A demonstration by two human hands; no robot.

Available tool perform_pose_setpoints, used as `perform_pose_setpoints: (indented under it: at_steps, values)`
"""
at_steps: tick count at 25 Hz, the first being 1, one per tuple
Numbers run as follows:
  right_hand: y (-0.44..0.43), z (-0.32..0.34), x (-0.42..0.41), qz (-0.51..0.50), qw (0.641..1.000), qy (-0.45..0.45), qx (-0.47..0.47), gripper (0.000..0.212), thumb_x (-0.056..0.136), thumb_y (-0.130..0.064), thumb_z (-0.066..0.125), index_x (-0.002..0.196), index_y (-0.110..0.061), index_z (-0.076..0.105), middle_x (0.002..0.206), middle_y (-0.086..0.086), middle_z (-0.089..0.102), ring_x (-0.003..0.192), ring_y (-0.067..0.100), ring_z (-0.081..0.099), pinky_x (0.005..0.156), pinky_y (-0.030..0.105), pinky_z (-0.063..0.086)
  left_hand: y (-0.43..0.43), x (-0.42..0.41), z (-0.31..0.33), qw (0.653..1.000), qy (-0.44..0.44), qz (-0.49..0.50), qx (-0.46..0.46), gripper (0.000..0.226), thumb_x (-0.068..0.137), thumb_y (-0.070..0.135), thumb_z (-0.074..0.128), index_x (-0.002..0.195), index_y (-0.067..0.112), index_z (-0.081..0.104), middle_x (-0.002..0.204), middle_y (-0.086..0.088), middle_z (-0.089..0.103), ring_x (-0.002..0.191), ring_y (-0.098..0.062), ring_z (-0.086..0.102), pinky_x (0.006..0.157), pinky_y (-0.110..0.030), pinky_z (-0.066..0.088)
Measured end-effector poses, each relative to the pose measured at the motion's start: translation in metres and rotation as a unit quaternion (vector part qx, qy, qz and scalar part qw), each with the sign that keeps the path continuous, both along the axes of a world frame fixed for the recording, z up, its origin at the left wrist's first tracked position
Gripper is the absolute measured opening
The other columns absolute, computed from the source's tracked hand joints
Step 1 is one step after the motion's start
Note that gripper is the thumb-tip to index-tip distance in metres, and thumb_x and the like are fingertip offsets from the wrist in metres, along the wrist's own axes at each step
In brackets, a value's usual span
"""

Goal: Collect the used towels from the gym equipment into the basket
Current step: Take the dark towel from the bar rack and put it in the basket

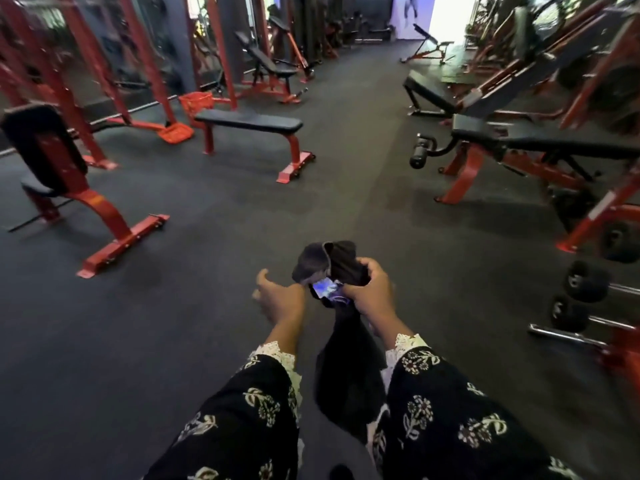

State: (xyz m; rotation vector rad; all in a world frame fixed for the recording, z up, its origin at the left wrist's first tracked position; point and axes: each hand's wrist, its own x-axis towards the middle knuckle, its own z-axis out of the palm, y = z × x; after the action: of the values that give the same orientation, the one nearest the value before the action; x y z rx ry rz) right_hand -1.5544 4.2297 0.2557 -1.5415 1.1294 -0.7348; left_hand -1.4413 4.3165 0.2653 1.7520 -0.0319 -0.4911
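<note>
Towels (341, 268) bunched in R hand (372, 294), fingers (365, 264) curled round cloth + small lit device (325, 287); L hand (280, 299) fingers spread, empty. Risk: device drops w/ towels at basket (195, 102), well off.

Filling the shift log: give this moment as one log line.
right hand grips dark towel bundle | left hand open | basket behind flat bench | bundle not yet dropped in

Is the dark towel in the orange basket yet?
No, the right hand grips the dark towel in mid-aisle, while the orange basket stands far ahead by the flat bench.
</note>
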Motion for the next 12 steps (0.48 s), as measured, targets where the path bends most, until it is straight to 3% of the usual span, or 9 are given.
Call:
perform_pose_setpoints:
  at_steps: [2,3,6,9,12]
  values:
    - [-0.045,0.012,0.046,0.01,0.998,0.049,-0.045,0.058,0.061,-0.011,0.079,0.113,-0.031,0.062,0.105,0.004,0.071,0.101,0.024,0.065,0.09,0.031,0.052,-0.036,0.047,0.015,0.982,-0.179,-0.05,0.011,0.064,0.078,0.008,0.063,0.138,0.021,0.046,0.134,-0.012,0.045,0.113,-0.027,0.055,0.099,-0.033,0.044]
    - [-0.064,0.019,0.069,0.019,0.995,0.069,-0.067,0.058,0.063,-0.011,0.078,0.115,-0.031,0.062,0.107,0.003,0.071,0.101,0.022,0.065,0.089,0.027,0.05,-0.056,0.068,0.02,0.973,-0.201,-0.111,0.001,0.061,0.081,0.014,0.066,0.139,0.021,0.047,0.134,-0.011,0.047,0.117,-0.025,0.053,0.104,-0.036,0.043]
    - [-0.103,0.023,0.132,0.066,0.986,0.08,-0.131,0.061,0.067,-0.01,0.075,0.122,-0.031,0.06,0.116,0.005,0.066,0.107,0.021,0.062,0.089,0.017,0.04,-0.109,0.122,0.026,0.959,-0.14,-0.244,-0.026,0.07,0.084,0.034,0.07,0.145,0.018,0.041,0.14,-0.006,0.052,0.126,-0.018,0.052,0.108,-0.041,0.043]
    - [-0.153,0.015,0.211,0.067,0.979,0.027,-0.192,0.062,0.069,-0.008,0.074,0.125,-0.028,0.06,0.121,0.002,0.062,0.11,0.017,0.059,0.087,0.007,0.033,-0.167,0.194,0.016,0.959,-0.141,-0.245,-0.032,0.071,0.079,0.04,0.074,0.142,0.025,0.044,0.131,0.001,0.061,0.119,-0.016,0.058,0.101,-0.042,0.049]
    - [-0.22,0.008,0.299,0.051,0.982,-0.046,-0.179,0.066,0.069,-0.009,0.077,0.127,-0.029,0.055,0.125,-0.006,0.063,0.113,0.009,0.06,0.097,0.019,0.046,-0.236,0.279,0.01,0.966,-0.105,-0.222,-0.076,0.067,0.072,0.043,0.078,0.132,0.027,0.053,0.121,0.0,0.067,0.112,-0.025,0.064,0.096,-0.05,0.052]
